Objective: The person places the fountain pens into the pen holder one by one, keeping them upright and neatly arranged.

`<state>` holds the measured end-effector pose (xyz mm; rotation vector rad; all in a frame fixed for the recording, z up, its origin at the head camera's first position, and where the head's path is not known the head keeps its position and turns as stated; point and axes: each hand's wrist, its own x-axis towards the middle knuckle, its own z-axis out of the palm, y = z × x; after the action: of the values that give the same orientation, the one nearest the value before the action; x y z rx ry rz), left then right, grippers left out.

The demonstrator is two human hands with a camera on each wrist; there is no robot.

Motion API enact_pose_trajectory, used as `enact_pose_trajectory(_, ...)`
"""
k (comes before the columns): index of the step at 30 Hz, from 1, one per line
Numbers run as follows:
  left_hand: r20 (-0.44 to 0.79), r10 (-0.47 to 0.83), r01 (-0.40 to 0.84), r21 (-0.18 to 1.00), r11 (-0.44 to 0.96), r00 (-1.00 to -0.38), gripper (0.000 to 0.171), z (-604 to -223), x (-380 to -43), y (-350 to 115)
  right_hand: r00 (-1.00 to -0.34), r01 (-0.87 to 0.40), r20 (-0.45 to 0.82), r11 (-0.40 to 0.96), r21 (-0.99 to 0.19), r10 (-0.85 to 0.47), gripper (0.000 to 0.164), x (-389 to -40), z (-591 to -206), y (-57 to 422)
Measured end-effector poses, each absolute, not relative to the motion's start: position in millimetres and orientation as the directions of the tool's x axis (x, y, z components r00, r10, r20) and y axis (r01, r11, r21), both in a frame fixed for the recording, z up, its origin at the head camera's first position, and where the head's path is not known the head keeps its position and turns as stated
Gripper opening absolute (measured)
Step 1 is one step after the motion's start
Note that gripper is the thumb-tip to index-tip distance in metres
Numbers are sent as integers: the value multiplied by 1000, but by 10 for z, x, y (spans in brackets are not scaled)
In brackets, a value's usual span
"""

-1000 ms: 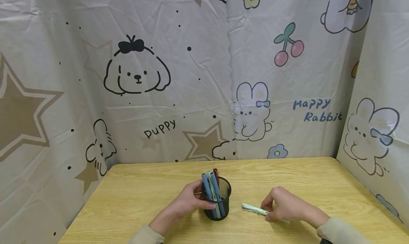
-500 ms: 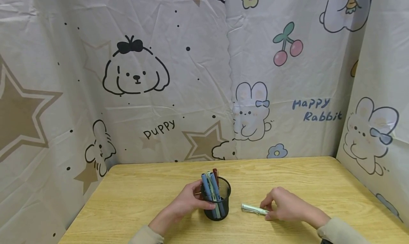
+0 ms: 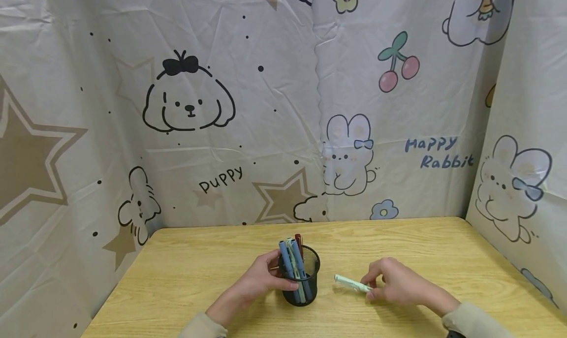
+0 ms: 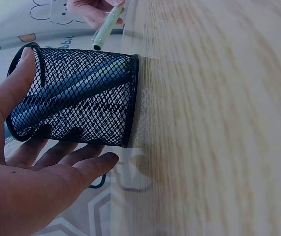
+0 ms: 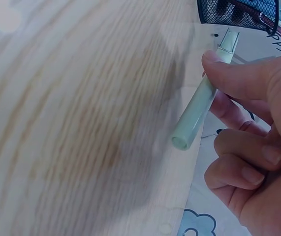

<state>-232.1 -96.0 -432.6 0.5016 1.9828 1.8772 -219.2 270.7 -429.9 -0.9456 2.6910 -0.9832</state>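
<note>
My left hand [image 3: 259, 281] grips a black mesh pen cup [image 3: 312, 290] standing upright on the table, thumb near the rim and fingers round the far side. Blue pens [image 3: 287, 260], a light green one and a dark red pen [image 3: 299, 240] lean inside it. To the right, my right hand [image 3: 394, 281] pinches a light green pen [image 3: 352, 283] between thumb and fingers. In the right wrist view this pen [image 5: 197, 110] slants with its clip end toward the cup [image 5: 224, 18], apart from it. The left wrist view shows the held pen [image 4: 107, 28] beyond the cup.
Both hands work over a wood-grain table [image 3: 204, 249]. Behind it and at both sides hangs a pale cloth [image 3: 274, 107] printed with cartoon animals, stars and flowers.
The green pen's end toward the cup has risen slightly, and the end that stuck out past my right hand no longer shows there. My left hand and the cup stay put.
</note>
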Motion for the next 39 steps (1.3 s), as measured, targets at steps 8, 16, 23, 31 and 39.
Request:
enact_pose_trajectory(8, -19, 493, 9, 999, 54, -870, 77, -4320, -2315, -958, -802, -500, 120, 549, -669, -585, 16, -2201, -4281, 2708)
enact_pose_trajectory(16, -18, 497, 9, 999, 53, -868, 78, -4322, -2326, -958, -819, -474, 147, 509, -719, -555, 18, -2191, -4245, 2691)
enact_pose_trajectory(23, -20, 498, 8, 999, 53, -867, 76, -4315, -2321, -961, -830, -476, 204, 470, -744, -518, 22, -2169, -4259, 2651)
enact_pose_trajectory(31, -18, 496, 9, 999, 51, -868, 77, -4318, -2324, -956, -848, -452, 214, 449, -771, -486, 23, -2150, -4249, 2610)
enact_pose_trajectory(39, -25, 494, 1, 999, 51, -869, 80, -4320, -2321, -955, -855, -439, 217, 435, -786, -470, 25, -2132, -4238, 2570)
